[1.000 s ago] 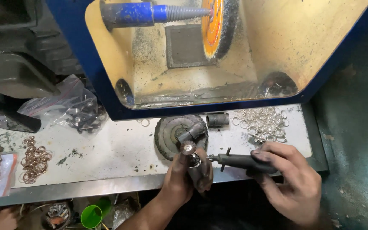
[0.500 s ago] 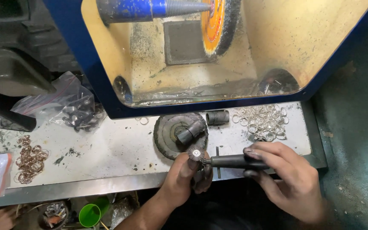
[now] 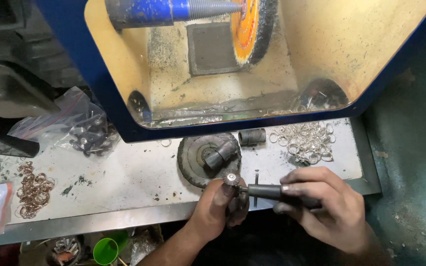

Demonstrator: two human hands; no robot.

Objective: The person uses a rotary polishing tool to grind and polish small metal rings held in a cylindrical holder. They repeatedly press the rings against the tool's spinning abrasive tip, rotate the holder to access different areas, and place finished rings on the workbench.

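Down at the front edge of the surface (image 3: 124,177), the right hand (image 3: 329,209) was wrapped around a dark handpiece (image 3: 272,191), whose small round burr (image 3: 231,179) met the closed fingertips of the left hand (image 3: 218,207); what they pinched I could not tell. At twelve o'clock from the burr lay a dark wheel (image 3: 198,160), at two o'clock silver rings (image 3: 305,142), and at ten o'clock a clear red-striped bag (image 3: 60,125).

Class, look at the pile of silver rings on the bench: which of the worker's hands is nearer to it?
Right. The right hand sits just below the silver rings, gripping the dark handpiece. The left hand is farther off, by the small burr tip.
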